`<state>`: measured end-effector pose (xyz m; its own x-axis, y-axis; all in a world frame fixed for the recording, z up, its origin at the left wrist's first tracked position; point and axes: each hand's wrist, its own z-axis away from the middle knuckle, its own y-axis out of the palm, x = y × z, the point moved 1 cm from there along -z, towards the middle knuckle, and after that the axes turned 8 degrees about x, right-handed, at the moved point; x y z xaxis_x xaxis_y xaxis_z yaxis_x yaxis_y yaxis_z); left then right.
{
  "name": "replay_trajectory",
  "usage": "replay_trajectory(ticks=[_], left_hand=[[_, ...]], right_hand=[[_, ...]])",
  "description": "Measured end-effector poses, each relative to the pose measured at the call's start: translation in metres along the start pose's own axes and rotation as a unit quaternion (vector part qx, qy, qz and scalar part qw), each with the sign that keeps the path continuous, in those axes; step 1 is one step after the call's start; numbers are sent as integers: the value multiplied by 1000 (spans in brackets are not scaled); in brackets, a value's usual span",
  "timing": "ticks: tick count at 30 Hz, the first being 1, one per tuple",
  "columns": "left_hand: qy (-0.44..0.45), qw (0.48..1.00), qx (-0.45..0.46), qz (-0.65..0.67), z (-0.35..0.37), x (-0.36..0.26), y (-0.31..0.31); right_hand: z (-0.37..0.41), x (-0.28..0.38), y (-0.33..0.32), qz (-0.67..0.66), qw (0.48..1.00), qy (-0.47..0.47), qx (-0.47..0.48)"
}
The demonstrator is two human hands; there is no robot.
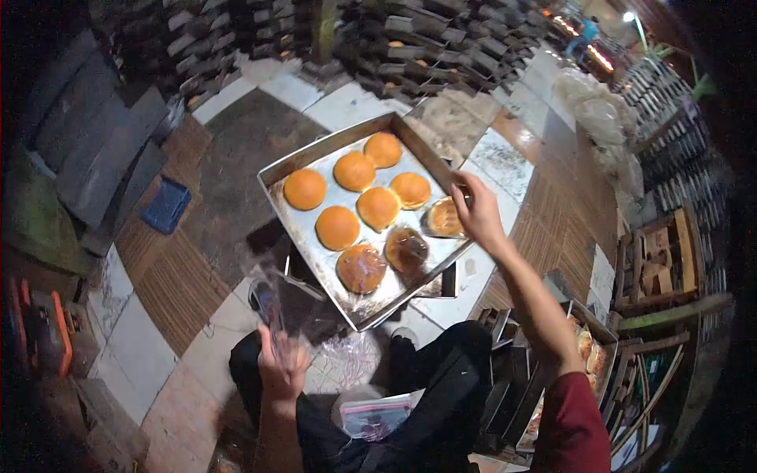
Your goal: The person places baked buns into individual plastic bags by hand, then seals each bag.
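Note:
My right hand (481, 211) is at the right rim of a metal baking tray (309, 151), with its thumb and fingers closed over the edge. Golden round buns (337, 228) lie spread on the tray. Several sit bare, while a darker bun (407, 251), a bun with purplish marks (362, 269) and a bun beside my right hand (445, 217) look wrapped in clear plastic. Low on the left, my left hand (285, 364) is closed on a thin clear plastic bag (285, 303), its thumb raised. The bag's far end is blurred.
A packet of plastic bags (377, 416) lies on my lap. More trays (607, 343) with baked goods stand at my right. A blue basket (165, 205) is on the tiled floor at left. Stacked wood (441, 47) lines the back; a person (583, 35) is far off.

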<state>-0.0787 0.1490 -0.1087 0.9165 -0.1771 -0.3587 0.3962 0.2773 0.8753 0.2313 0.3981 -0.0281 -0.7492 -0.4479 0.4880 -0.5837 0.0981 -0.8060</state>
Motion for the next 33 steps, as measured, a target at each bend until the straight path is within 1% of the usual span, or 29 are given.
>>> replay_trajectory(ticks=[1, 3, 4, 5, 6, 7, 9, 10, 11, 13, 14, 15, 17, 18, 19, 20, 21, 22, 23, 24, 25, 26, 27, 28, 29, 30, 31, 32, 33], left_hand=[[-7, 995, 70, 70, -7, 5, -11], [6, 991, 105, 78, -12, 10, -17], [15, 992, 95, 79, -16, 10, -16], [29, 995, 78, 46, -18, 8, -13], [40, 997, 59, 13, -19, 6, -11], [46, 998, 45, 12, -18, 5, -9], [36, 994, -105, -16, -21, 3, -4], [49, 981, -148, -114, -21, 0, 10], [52, 980, -155, -109, -20, -2, 14], [52, 952, -228, -198, -20, -4, 17], [75, 932, -260, -242, -21, -4, 15], [76, 933, -263, -234, -20, -6, 13], [65, 916, -286, -272, -13, -7, 13], [65, 918, -285, -268, -11, -7, 12], [66, 928, -283, -232, -12, -7, 10], [68, 936, -285, -195, -13, -7, 8], [72, 936, -289, -191, -12, -8, 3], [58, 974, -192, -105, -12, -8, -5], [43, 995, -89, -19, -12, -8, -12], [30, 997, 16, 67, -12, -9, -15], [37, 997, 16, 66, -12, -11, -14], [16, 993, 47, 111, -13, -10, -12], [-5, 985, 77, 154, -14, -11, -10], [5, 975, 100, 197, -15, -6, -18], [12, 976, 98, 196, -15, -7, -17], [8, 972, 135, 193, -16, -8, -14], [2, 967, 173, 190, -15, -11, -12], [-22, 975, 135, 176, -14, -12, -12], [-20, 974, 140, 178, -16, -12, -12]], right_hand=[[-11, -34, 21, 70, 996, 19, 43], [-25, -90, 51, 155, 972, -3, 176], [-32, -104, 60, 178, 950, -37, 255], [-35, -110, 67, 205, 928, -6, 312], [-39, -105, 65, 161, 902, 75, 393], [-41, -101, 60, 119, 861, 155, 470], [-38, -132, 58, 165, 820, 167, 521], [-35, -114, 53, 191, 811, 159, 530], [-27, -90, 39, 219, 801, 153, 536], [0, -66, 26, 258, 882, 103, 380], [12, -66, 24, 301, 908, 103, 272], [13, -65, 30, 306, 906, 98, 275], [23, -60, 41, 319, 906, 209, 186], [20, -46, 52, 282, 908, 213, 224], [14, -67, 69, 208, 943, 117, 231], [2, -31, 80, 186, 962, 86, 183], [-12, 8, 92, 161, 973, 48, 156], [-24, 30, 107, 70, 984, 20, 160], [-38, 43, 127, -18, 976, 24, 216], [-49, 39, 156, -1, 968, -24, 248], [-60, 52, 177, 15, 962, 5, 271], [-66, 52, 199, 70, 974, -8, 213], [-71, 46, 217, 65, 975, -15, 212], [-76, 38, 234, 72, 962, 44, 261], [-80, 32, 243, 80, 941, 103, 312], [-85, 28, 244, 50, 893, 152, 421], [-82, 52, 234, 47, 893, 147, 422], [-71, 74, 215, 72, 913, 86, 392], [-59, 92, 197, 99, 928, 24, 358]])
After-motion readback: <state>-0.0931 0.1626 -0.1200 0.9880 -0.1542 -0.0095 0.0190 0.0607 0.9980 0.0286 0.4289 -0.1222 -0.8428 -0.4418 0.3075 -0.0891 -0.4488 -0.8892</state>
